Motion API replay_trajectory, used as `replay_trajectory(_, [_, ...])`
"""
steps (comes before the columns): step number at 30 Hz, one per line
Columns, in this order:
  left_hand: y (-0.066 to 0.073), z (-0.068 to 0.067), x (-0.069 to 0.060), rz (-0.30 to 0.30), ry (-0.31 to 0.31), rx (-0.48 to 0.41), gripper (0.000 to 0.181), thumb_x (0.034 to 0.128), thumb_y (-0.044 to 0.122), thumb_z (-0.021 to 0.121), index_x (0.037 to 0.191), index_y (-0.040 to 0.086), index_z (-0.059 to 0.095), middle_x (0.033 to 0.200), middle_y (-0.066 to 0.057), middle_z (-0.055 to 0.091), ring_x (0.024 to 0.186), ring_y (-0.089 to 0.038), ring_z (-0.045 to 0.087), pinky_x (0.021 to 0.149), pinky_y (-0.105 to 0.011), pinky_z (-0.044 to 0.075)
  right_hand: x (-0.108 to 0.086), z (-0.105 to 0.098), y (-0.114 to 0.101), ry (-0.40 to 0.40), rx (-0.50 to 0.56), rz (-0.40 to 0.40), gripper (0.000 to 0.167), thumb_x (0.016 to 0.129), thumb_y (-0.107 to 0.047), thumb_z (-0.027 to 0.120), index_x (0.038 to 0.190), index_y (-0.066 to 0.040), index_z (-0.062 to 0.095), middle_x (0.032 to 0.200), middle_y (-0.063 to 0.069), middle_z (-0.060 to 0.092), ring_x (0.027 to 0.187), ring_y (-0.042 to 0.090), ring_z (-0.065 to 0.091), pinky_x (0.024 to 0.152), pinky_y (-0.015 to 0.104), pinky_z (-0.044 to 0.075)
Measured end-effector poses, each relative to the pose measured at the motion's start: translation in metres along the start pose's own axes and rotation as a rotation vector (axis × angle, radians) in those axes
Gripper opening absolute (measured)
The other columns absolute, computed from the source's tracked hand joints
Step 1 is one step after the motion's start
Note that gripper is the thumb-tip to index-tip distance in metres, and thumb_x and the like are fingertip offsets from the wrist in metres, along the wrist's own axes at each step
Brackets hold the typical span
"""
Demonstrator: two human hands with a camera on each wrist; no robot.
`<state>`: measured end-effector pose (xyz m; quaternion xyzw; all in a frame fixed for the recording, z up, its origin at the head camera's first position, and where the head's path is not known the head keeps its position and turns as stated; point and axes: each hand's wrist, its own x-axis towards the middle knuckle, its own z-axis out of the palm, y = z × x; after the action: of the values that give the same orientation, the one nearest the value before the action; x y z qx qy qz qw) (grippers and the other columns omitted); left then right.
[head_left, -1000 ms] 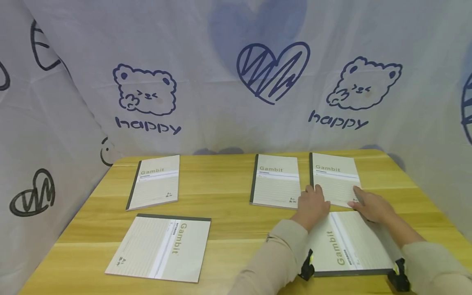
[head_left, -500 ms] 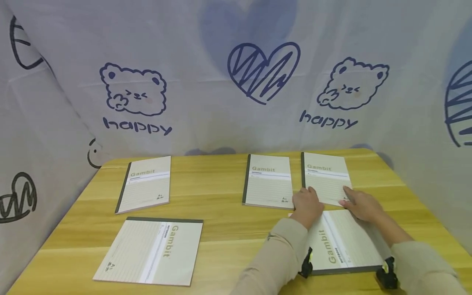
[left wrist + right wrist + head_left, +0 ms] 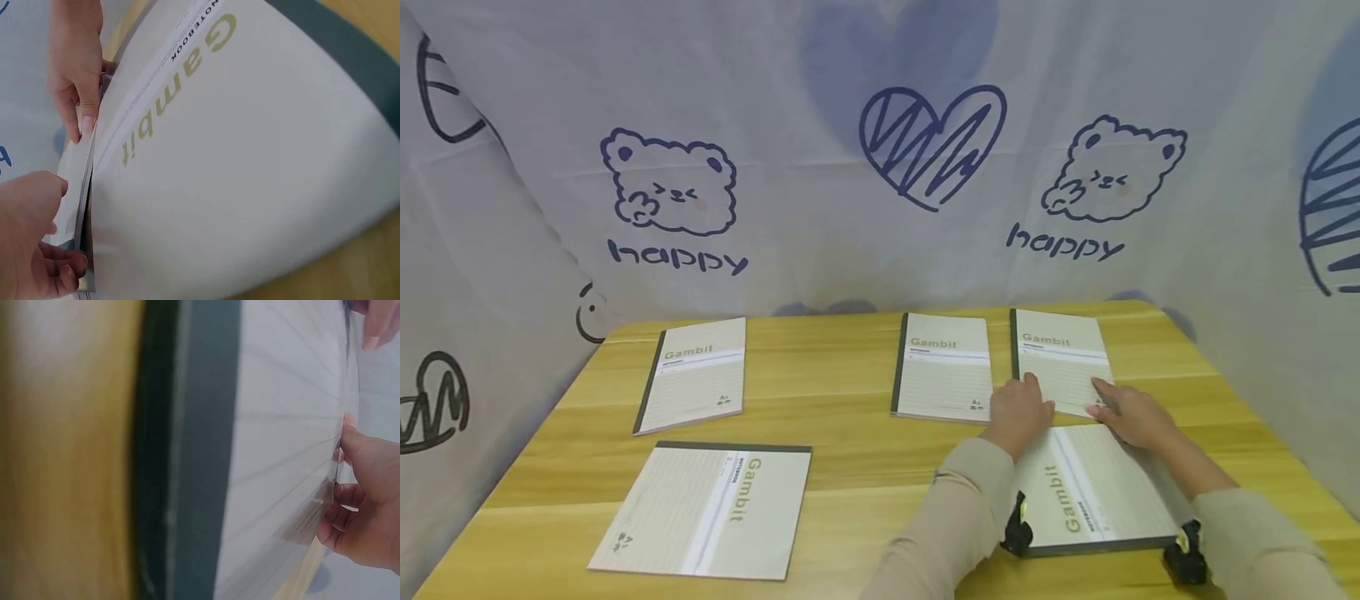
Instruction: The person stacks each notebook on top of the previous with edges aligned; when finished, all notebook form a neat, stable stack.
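Observation:
A pale Gambit notebook point(image 3: 1063, 354) with a dark spine lies at the back right of the table. My left hand point(image 3: 1021, 414) grips its near left corner; curled fingers show at the spine end in the left wrist view, with the left hand point(image 3: 31, 231) at lower left. At the near right corner my right hand point(image 3: 1138, 417) pinches the same notebook, thumb and fingers at its edge; the right wrist view has this right hand point(image 3: 372, 500) too. Just below both wrists lies a sideways Gambit notebook point(image 3: 1097, 492), partly covered by the forearms.
Another notebook point(image 3: 943, 367) stands close left of my left hand, flat on the wooden table point(image 3: 842, 375). Farther left lie an upright-facing notebook point(image 3: 694, 375) and a sideways notebook point(image 3: 707, 508). A printed cloth point(image 3: 820, 208) hangs behind the table's far edge.
The head view has shifted slightly, so everything sits a little farther left in it. Both hands keep their places at the back right notebook, with hardly any movement.

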<state>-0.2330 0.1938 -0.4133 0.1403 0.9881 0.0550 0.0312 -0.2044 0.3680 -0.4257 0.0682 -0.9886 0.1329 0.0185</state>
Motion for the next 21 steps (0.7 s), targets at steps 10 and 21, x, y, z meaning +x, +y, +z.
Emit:
replay_trajectory(10, [-0.014,-0.006,0.005,-0.002,0.161,-0.493,0.031,0.0925,0.022,0.054,0.122,0.013,0.058,0.107,-0.004,0.068,0.094,-0.014,0.065,0.071,-0.021,0.052,0.000,0.000,0.005,-0.008,0.018,-0.009,0.056,0.092,-0.028,0.056,0.128,0.013,0.044,0.121,0.037,0.050,0.110,0.053,0.048,0.087,0.059,0.041])
replay_trajectory(21, [-0.020,-0.014,0.009,-0.089,0.093,-1.257,0.026,0.0847,-0.005,0.056,0.109,-0.001,0.065,0.055,-0.005,0.055,0.059,-0.025,0.067,0.045,-0.017,0.042,-0.006,-0.004,0.009,0.029,0.091,-0.006,0.056,0.093,-0.030,0.054,0.131,0.010,0.042,0.088,0.025,0.062,0.072,0.024,0.053,0.061,0.034,0.041])
